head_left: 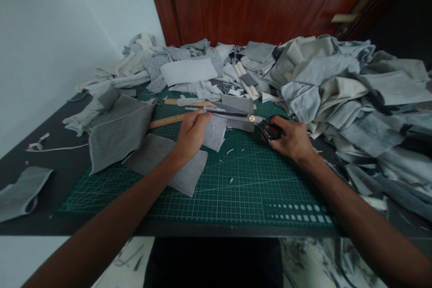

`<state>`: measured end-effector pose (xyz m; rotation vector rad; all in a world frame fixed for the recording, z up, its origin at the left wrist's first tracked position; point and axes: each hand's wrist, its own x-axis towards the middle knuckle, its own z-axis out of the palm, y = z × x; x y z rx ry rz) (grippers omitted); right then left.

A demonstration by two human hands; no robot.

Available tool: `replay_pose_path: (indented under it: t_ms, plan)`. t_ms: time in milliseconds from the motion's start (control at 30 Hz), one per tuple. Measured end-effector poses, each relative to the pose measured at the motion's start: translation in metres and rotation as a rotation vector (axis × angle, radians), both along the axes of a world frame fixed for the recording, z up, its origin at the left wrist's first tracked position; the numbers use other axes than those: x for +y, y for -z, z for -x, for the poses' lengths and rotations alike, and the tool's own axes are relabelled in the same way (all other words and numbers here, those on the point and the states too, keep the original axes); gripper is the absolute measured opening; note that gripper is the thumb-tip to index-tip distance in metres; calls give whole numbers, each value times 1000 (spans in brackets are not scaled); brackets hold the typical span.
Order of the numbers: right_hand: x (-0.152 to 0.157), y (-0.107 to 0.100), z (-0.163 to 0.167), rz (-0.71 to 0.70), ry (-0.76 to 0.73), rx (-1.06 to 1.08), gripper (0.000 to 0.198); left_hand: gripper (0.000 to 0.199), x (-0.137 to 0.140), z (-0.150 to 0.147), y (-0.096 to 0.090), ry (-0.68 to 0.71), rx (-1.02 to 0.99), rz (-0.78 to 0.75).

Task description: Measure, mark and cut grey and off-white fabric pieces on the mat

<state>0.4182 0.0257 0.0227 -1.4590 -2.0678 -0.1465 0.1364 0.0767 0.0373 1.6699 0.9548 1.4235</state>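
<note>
My left hand (pixel 191 134) pinches the upper left edge of a small light grey fabric piece (pixel 215 132), which hangs over the cutting mat. Fingers of my right hand (pixel 293 138) are through the black handles of a pair of scissors (pixel 251 118). The blades point left across the top of the fabric, their tips close to my left fingertips. Behind the blades lies a darker grey fabric piece (pixel 238 103). Under my left forearm, a grey fabric rectangle (pixel 191 168) rests on the green cutting mat (pixel 243 198).
Wooden rulers (pixel 167 121) lie partly under fabric. Larger grey fabric pieces (pixel 118 132) are at the left. A big heap of grey and beige scraps (pixel 337 85) covers the right side. More scraps line the back by the wooden door (pixel 243 4). Small trimmings dot the mat.
</note>
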Motion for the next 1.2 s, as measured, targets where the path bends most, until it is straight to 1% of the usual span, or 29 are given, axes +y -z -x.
replay_pose_path:
  t_ms: [100, 300, 567, 800, 933, 1200]
  plan:
    - [-1, -2, 0, 0, 7, -18, 14, 28, 1, 2, 2, 14, 33, -41]
    - [0, -3, -2, 33, -13, -69, 9, 37, 2, 3, 7, -50, 87, -152]
    - [2, -3, -1, 42, -26, -56, 11, 34, 8, 2, 15, -88, 79, -88]
    - [4, 0, -2, 47, -42, -30, 16, 29, 12, 0, 20, -76, 38, -16]
    - [6, 2, -3, 55, -55, 12, 17, 21, 12, -2, 17, -30, 20, -52]
    - [8, 6, -5, 112, -109, 100, 16, 24, 13, 1, 15, -20, 98, -142]
